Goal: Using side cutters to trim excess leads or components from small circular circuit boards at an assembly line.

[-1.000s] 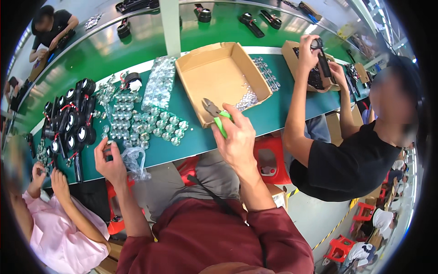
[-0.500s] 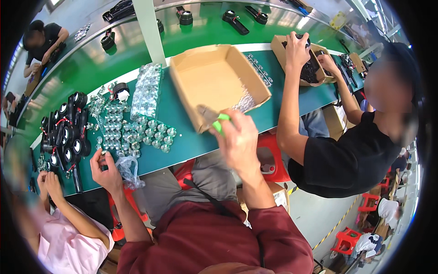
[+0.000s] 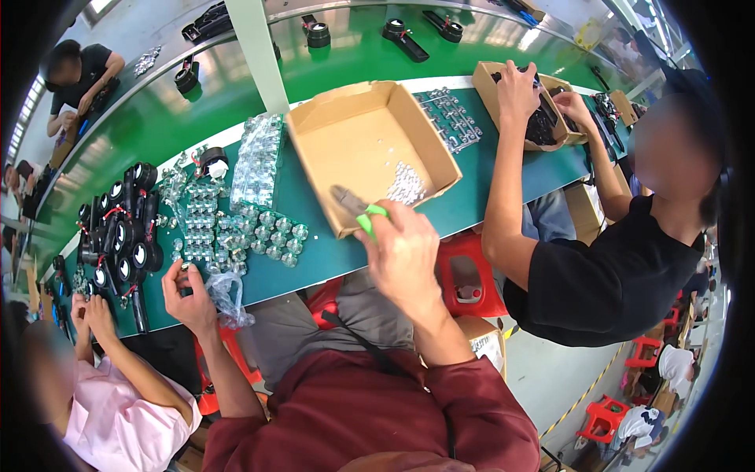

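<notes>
My right hand [image 3: 405, 250] is wrapped round a pair of cutting pliers [image 3: 358, 206] with green handles. Their metal jaws point up and left, over the near wall of a shallow cardboard box [image 3: 342, 126]. Small whitish pieces [image 3: 406, 183] lie heaped inside that box, with a few scattered apart. My left hand [image 3: 190, 303] hovers at the table's near edge, thumb and fingertips pinched on something tiny that I cannot make out. Close to it are small circuit boards with clear domes [image 3: 277, 236] and a crumpled clear plastic bag [image 3: 226, 295].
A stack of clear-domed board panels [image 3: 257, 161] stands left of the box; more board panels [image 3: 450, 118] lie right of it. Black round-headed devices [image 3: 118, 236] crowd the left end. Co-workers sit on both sides; the right one reaches into a cardboard box of black parts [image 3: 543, 130].
The pliers have shifted slightly left and down with my right hand. More of the whitish pieces in the box show. My left hand keeps its pinch with little movement.
</notes>
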Motion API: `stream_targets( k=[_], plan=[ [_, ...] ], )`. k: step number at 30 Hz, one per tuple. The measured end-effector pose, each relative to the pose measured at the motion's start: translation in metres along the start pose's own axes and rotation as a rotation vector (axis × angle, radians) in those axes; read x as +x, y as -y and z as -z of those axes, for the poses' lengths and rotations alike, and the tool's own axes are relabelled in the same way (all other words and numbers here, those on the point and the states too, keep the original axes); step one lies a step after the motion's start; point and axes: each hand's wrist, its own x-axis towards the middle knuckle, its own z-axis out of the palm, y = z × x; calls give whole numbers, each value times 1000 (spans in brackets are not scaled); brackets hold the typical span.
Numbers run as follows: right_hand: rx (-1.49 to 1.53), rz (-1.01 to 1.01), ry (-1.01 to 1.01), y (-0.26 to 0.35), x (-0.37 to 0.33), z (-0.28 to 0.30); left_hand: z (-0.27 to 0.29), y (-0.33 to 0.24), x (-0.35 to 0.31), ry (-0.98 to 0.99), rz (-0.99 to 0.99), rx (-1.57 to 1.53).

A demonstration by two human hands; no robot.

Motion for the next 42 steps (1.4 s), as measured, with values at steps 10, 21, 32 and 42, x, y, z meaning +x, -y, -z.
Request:
stream_targets(
  k=[10,21,32,42],
  plan=[
    [-70,-49,-5,-36,24,5,0,0,0,-10,2,1],
    [-12,102,-77,-11,-12,10,4,0,-4,-62,45,-41],
    [550,19,210,44,-54,-2,26,-69,-38,67,203,-629],
    [562,45,411,72,-59,-3,25,-106,-65,490,444,-1315]
  ],
)
